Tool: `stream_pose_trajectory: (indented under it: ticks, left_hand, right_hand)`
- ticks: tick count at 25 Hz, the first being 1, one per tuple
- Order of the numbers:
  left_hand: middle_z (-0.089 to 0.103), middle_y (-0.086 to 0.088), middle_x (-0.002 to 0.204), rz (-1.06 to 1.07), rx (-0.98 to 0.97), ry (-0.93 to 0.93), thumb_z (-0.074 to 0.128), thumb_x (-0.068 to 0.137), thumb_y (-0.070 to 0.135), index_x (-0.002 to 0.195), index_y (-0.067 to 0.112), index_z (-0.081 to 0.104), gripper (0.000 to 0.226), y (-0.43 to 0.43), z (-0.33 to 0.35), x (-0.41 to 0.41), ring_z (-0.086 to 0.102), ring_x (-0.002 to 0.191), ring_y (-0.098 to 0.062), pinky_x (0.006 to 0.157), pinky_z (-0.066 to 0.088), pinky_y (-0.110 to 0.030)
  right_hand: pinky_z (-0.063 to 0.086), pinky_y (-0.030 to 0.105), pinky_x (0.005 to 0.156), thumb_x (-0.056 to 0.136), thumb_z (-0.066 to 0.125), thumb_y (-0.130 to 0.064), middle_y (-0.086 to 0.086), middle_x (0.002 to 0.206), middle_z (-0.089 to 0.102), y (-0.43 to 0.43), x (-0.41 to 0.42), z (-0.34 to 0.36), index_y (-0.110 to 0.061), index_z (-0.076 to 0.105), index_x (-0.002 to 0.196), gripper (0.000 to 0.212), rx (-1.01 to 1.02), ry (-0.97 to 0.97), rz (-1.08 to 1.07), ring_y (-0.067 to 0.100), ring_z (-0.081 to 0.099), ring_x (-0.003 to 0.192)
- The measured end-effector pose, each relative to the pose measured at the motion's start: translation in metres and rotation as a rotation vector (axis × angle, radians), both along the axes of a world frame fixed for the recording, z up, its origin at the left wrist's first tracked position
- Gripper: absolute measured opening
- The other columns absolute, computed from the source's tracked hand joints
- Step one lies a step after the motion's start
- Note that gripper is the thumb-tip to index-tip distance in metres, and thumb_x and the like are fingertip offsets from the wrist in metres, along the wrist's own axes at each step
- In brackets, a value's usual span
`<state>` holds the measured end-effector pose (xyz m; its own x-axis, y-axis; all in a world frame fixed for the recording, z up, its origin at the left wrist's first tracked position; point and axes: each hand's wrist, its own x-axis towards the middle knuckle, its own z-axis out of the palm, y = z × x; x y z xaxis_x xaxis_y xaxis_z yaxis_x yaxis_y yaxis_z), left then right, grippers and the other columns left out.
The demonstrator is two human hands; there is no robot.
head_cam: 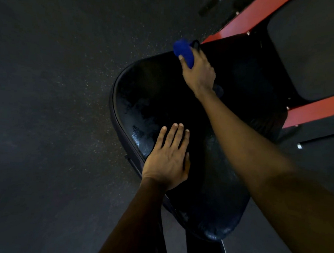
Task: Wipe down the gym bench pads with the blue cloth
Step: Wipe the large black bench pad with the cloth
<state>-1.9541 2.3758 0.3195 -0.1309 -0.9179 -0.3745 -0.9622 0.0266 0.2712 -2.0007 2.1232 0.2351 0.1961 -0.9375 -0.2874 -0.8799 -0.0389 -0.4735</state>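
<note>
Currently your right hand (199, 74) is stretched out to the far edge of the black, glossy, rounded vinyl bench pad (144, 98). Its fingers are curled round the bunched blue cloth (182, 49), and the thumb lies across the cloth to pin it. The cloth sits at the pad's rim, just beside the red painted steel frame (251, 20), and part of it juts past the edge. That suggests you are working the border where the padding meets the frame. Whether the cloth is pressed to the vinyl or lifted just off it, I cannot tell from this angle.

Your left hand (168, 161) lies flat on the near side of the same pad, fingers straight and close together, gripping nothing. It most likely serves as a prop so you can lean across and reach that far.

Pale, streaky patches show on the vinyl to the left of that hand and toward the near tip. They may be damp, so I judge the wipe to be partly done. A second dark flat pad (311, 56) lies between the red rails, and below is dark speckled rubber flooring (58, 82).
</note>
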Motion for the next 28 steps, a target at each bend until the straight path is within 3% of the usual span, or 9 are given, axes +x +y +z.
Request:
stream_pose_trajectory:
  ticks: [5, 8, 13, 15, 18, 21, 26, 28]
  left_hand:
    - [0.03, -0.017, 0.163, -0.016, -0.014, -0.021, 0.031, 0.102, 0.04, 0.157, 0.006, 0.031, 0.065, 0.0, -0.001, 0.0, 0.022, 0.153, -0.032, 0.125, 0.003, -0.049]
    - [0.028, -0.017, 0.164, -0.027, -0.014, -0.031, 0.029, 0.103, 0.041, 0.158, 0.006, 0.028, 0.065, 0.0, -0.002, 0.0, 0.02, 0.154, -0.032, 0.125, 0.002, -0.049]
    - [0.031, -0.016, 0.163, -0.013, -0.013, -0.064, 0.031, 0.103, 0.041, 0.158, 0.007, 0.031, 0.064, 0.001, -0.002, 0.0, 0.024, 0.153, -0.031, 0.124, 0.006, -0.049]
    - [0.03, -0.015, 0.163, -0.027, -0.02, -0.082, 0.029, 0.103, 0.041, 0.158, 0.007, 0.03, 0.065, 0.0, -0.004, 0.001, 0.022, 0.153, -0.03, 0.125, 0.006, -0.049]
    - [0.029, -0.016, 0.164, -0.037, -0.039, -0.081, 0.024, 0.104, 0.042, 0.158, 0.008, 0.031, 0.064, 0.001, -0.001, 0.003, 0.021, 0.154, -0.03, 0.125, 0.006, -0.048]
    - [0.03, -0.015, 0.164, -0.042, -0.027, -0.049, 0.022, 0.105, 0.041, 0.156, 0.008, 0.036, 0.062, 0.001, 0.004, 0.001, 0.021, 0.154, -0.029, 0.126, 0.008, -0.046]
    - [0.024, -0.015, 0.166, 0.149, -0.18, -0.139, 0.03, 0.105, 0.035, 0.158, 0.008, 0.029, 0.059, -0.045, 0.023, 0.093, 0.016, 0.155, -0.03, 0.125, 0.006, -0.047]
    - [0.023, -0.019, 0.165, 0.167, -0.16, -0.127, 0.027, 0.105, 0.038, 0.157, 0.003, 0.027, 0.062, -0.063, 0.018, 0.14, 0.017, 0.154, -0.033, 0.125, 0.009, -0.047]
  right_hand:
    - [0.055, 0.039, 0.091, 0.098, 0.051, -0.059, 0.001, 0.159, 0.041, 0.113, -0.062, 0.033, -0.035, 0.041, 0.153, 0.061, -0.065, -0.066, 0.285, 0.024, 0.06, 0.124]
    - [0.048, 0.036, 0.101, 0.1, 0.057, -0.046, 0.001, 0.161, 0.04, 0.114, -0.101, 0.015, -0.031, 0.042, 0.153, 0.057, -0.033, -0.073, 0.175, 0.024, 0.054, 0.133]
    - [0.05, 0.041, 0.096, 0.1, 0.045, -0.057, 0.003, 0.145, 0.056, 0.029, -0.089, -0.024, -0.026, 0.05, 0.146, 0.055, 0.017, 0.058, -0.174, 0.029, 0.061, 0.122]
    - [0.05, 0.04, 0.094, 0.1, 0.043, -0.062, 0.003, 0.145, 0.056, 0.032, -0.086, -0.018, -0.028, 0.05, 0.146, 0.058, 0.025, 0.079, -0.157, 0.03, 0.062, 0.121]
    - [0.054, 0.041, 0.093, 0.096, 0.028, -0.076, -0.002, 0.156, 0.046, 0.109, -0.091, 0.016, -0.035, 0.043, 0.15, 0.069, -0.025, 0.054, 0.026, 0.026, 0.06, 0.124]
    - [0.057, 0.044, 0.088, 0.098, 0.024, -0.073, -0.003, 0.164, 0.033, 0.182, -0.118, 0.039, -0.037, 0.036, 0.155, 0.068, 0.007, 0.02, 0.099, 0.029, 0.059, 0.127]
    - [0.05, 0.042, 0.098, 0.104, 0.036, -0.058, 0.002, 0.162, 0.038, 0.149, -0.106, 0.03, -0.025, 0.041, 0.155, 0.061, 0.035, 0.087, -0.055, 0.033, 0.057, 0.13]
    - [0.051, 0.041, 0.095, 0.103, 0.036, -0.06, -0.001, 0.161, 0.04, 0.167, -0.086, 0.045, -0.028, 0.044, 0.153, 0.059, 0.005, 0.084, -0.059, 0.03, 0.059, 0.128]
